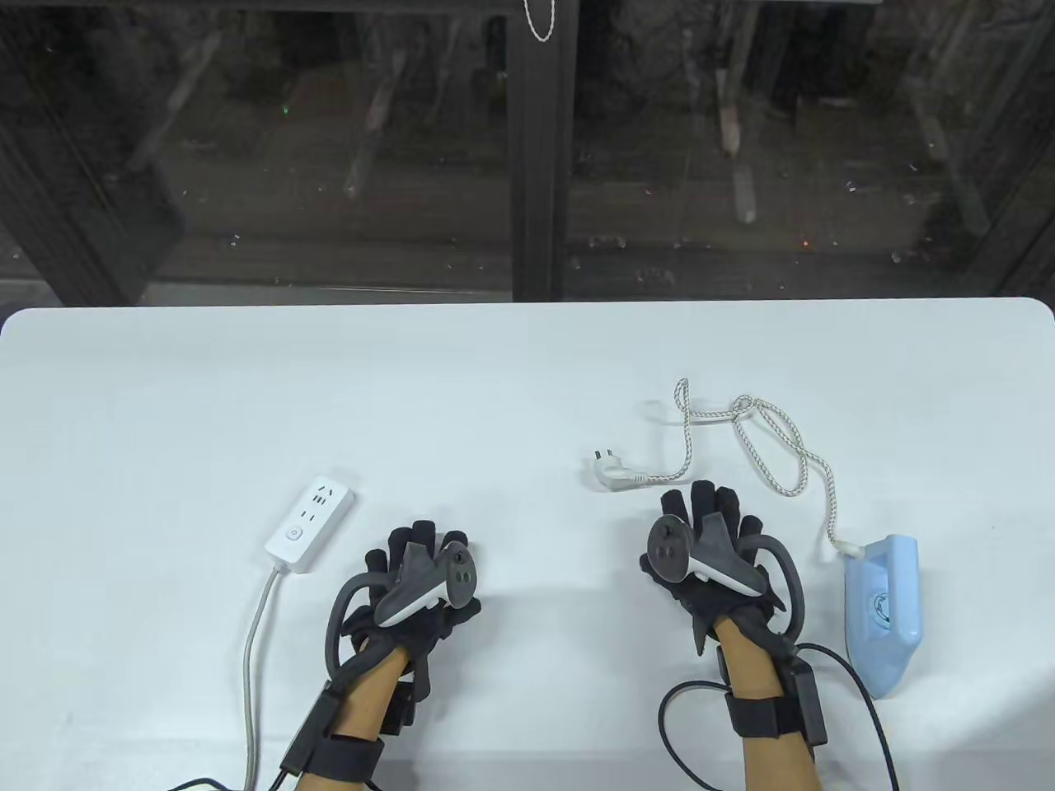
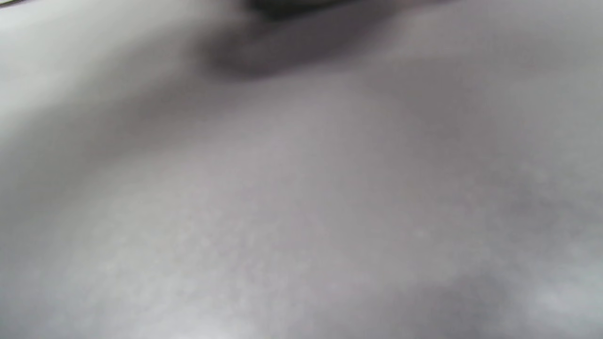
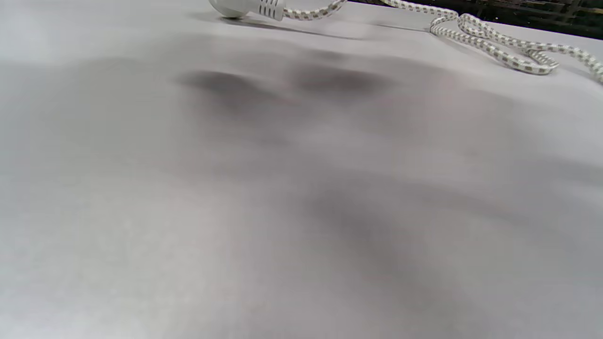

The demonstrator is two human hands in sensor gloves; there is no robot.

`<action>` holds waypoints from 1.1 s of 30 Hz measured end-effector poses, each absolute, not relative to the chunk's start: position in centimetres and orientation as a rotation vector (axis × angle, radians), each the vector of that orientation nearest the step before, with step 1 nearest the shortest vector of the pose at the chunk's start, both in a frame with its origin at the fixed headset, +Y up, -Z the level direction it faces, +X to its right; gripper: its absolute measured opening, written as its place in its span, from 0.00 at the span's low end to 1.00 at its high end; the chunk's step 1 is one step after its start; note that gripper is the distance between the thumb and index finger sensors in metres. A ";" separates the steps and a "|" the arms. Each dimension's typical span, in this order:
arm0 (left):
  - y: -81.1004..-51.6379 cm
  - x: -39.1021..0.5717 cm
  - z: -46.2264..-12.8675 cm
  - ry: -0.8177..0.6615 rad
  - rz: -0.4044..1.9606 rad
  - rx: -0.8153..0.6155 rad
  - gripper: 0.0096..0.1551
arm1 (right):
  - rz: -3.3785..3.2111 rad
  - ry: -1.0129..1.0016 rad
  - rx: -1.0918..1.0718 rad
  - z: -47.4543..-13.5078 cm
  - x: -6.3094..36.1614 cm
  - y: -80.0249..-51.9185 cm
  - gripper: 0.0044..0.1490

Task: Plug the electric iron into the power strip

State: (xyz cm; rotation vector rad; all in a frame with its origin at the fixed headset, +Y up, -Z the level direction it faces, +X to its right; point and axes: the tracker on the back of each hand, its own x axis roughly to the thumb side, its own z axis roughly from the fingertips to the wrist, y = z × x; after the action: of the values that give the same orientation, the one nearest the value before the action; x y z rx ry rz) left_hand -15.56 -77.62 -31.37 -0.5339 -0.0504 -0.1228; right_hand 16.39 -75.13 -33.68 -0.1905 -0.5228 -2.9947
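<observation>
Power strip (image 1: 310, 524) at left of the white table (image 1: 165, 387), long axis running near-to-far and tilted a little rightward, sockets at the far end, its grey cable (image 1: 257, 659) trailing to the near edge. Left hand (image 1: 416, 589) just right of it, palm down on the table, fingers spread loosely, holding nothing; left wrist view is blur only.

Right of centre: right hand (image 1: 713, 556) flat on the table, fingers extended and apart, empty. Plug (image 1: 611, 472) lies just beyond and left of its fingertips, not touching, prongs pointing left toward the strip side. Right wrist view confirms: plug body (image 3: 245, 6) at the top edge, table gap between. Braided cord (image 1: 775, 449) loops far-right, then drops to the electric iron (image 1: 886, 614), which rests on its side at the far right, well apart from the strip.

Judgement: nothing started. Right hand is much the nearer to the plug; a short forward-left reach takes it. The strip sits well left, so the carry crosses the table.
</observation>
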 end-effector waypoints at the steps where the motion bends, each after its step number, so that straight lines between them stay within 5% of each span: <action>1: -77.6 -15.6 -31.4 -0.050 -0.124 -0.535 0.47 | -2.995 -0.520 -0.190 -33.7 16.4 -75.1 0.53; 13: -75.5 -17.0 -31.9 0.014 -0.042 -0.469 0.48 | -3.000 -0.512 -0.187 -33.7 16.3 -75.1 0.53; 24: -73.7 -24.3 -33.0 0.322 0.032 -0.293 0.52 | -2.993 -0.505 -0.184 -33.7 16.1 -75.2 0.53; 33: -76.7 -29.1 -33.8 0.544 0.077 -0.467 0.57 | -2.991 -0.518 -0.197 -33.6 15.8 -75.2 0.53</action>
State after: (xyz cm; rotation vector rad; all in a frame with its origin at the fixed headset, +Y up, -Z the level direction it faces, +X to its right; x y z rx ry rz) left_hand -29.06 -76.70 -33.76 -0.4670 0.5440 0.0766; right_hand 15.77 -75.20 -33.62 -0.1970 -0.5175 -2.9913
